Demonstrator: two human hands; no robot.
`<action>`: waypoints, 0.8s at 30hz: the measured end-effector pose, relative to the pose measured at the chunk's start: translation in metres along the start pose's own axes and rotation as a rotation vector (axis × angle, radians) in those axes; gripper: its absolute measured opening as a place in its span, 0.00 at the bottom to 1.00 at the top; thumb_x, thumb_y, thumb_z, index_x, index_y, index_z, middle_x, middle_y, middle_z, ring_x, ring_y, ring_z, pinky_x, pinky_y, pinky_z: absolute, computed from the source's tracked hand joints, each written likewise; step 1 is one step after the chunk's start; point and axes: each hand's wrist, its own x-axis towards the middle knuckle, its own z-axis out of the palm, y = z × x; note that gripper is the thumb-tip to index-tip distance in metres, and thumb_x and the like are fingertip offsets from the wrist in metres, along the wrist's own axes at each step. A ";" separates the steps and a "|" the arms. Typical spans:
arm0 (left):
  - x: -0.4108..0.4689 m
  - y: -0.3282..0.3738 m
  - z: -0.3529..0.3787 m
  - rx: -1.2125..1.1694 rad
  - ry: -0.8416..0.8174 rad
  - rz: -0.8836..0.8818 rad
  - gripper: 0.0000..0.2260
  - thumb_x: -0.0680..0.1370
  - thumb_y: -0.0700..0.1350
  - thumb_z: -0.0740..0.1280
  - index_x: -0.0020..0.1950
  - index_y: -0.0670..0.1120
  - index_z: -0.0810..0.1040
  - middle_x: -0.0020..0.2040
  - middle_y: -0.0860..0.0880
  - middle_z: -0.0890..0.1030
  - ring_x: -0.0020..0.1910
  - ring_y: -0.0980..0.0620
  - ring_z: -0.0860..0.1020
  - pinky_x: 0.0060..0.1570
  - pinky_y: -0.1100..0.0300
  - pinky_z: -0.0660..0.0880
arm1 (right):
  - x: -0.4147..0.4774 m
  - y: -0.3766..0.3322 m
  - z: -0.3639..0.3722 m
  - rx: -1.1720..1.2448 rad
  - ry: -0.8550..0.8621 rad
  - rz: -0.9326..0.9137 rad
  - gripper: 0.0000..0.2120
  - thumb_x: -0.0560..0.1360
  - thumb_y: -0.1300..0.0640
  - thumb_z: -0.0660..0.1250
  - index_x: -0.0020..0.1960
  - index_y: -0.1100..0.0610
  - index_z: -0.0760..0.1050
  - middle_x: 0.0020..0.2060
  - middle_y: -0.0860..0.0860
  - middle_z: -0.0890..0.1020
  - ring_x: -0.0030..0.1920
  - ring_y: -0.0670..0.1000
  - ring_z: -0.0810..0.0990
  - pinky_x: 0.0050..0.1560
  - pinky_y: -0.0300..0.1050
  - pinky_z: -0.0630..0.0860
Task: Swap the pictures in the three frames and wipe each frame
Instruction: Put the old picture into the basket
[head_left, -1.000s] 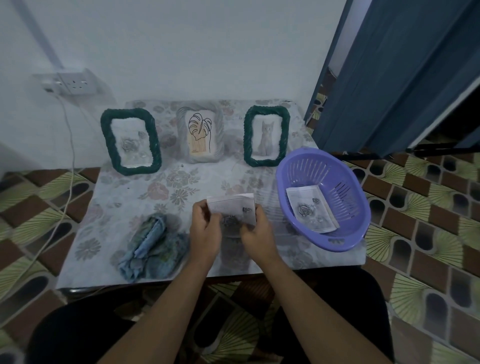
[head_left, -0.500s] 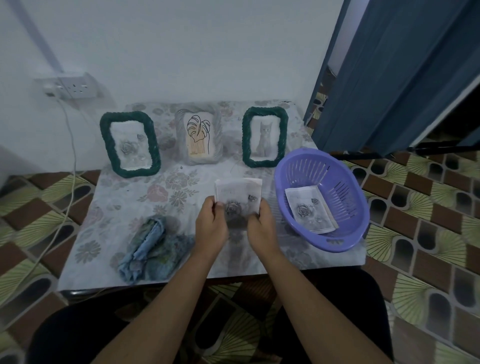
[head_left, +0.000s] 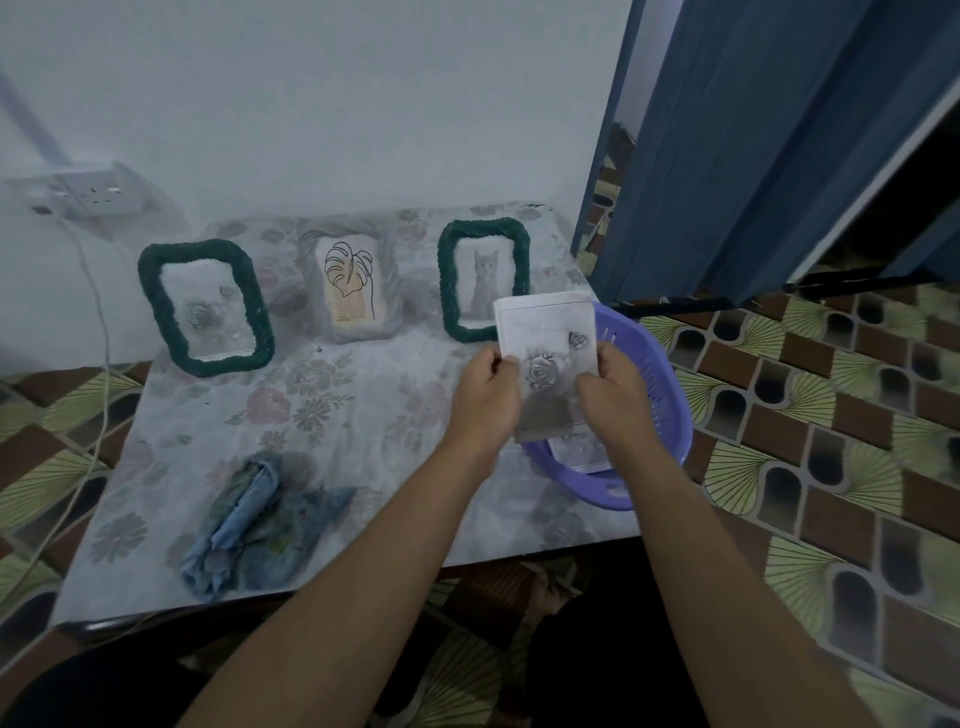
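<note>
Rose picture (head_left: 545, 358), a grey print on white paper, is held off the surface between both hands, upright and facing the camera. Left hand (head_left: 485, 400) grips its left edge and right hand (head_left: 615, 395) its right edge; the fingers (head_left: 501, 364) of each hand are curled, thumbs on the front of the sheet, the rest behind it. In view the sheet overlaps the lower right corner of the right green frame (head_left: 448, 280) and the left side of the purple basket (head_left: 670, 384). A second print (head_left: 576, 452) lies inside the basket, mostly hidden by the right wrist. The right green frame holds a cat picture (head_left: 485, 283). Beside it stands the grey middle frame (head_left: 311, 291) with a leaf drawing (head_left: 349, 280), then the left green frame (head_left: 150, 291), which shows a faint rose. All three frames stand upright along the far edge. A crumpled blue cloth (head_left: 254, 525) lies at the near left of the floral-covered surface (head_left: 337, 415). On the wall to the left is a socket (head_left: 96, 195) with a cable (head_left: 98, 322) hanging from it. A blue curtain (head_left: 753, 156) hangs to the right, and the floor has patterned tiles (head_left: 831, 415).
</note>
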 end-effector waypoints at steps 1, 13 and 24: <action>0.002 0.000 0.008 -0.004 -0.031 -0.036 0.07 0.77 0.49 0.61 0.51 0.53 0.77 0.50 0.49 0.83 0.51 0.47 0.81 0.55 0.41 0.77 | 0.005 0.003 -0.008 -0.032 0.011 0.006 0.17 0.72 0.64 0.59 0.57 0.51 0.76 0.53 0.50 0.82 0.53 0.55 0.79 0.49 0.52 0.78; 0.029 -0.008 0.085 -0.143 -0.029 -0.432 0.19 0.75 0.56 0.59 0.60 0.46 0.75 0.55 0.43 0.81 0.53 0.40 0.80 0.57 0.41 0.77 | 0.066 0.053 -0.044 -0.387 -0.279 0.266 0.22 0.67 0.54 0.60 0.59 0.59 0.75 0.55 0.59 0.79 0.53 0.61 0.78 0.55 0.56 0.78; 0.050 -0.026 0.088 -0.181 0.077 -0.518 0.15 0.82 0.51 0.54 0.47 0.46 0.78 0.46 0.42 0.79 0.42 0.44 0.75 0.43 0.51 0.74 | 0.076 0.069 -0.037 -0.382 -0.269 0.336 0.22 0.79 0.55 0.62 0.70 0.61 0.67 0.61 0.57 0.73 0.57 0.58 0.74 0.52 0.49 0.73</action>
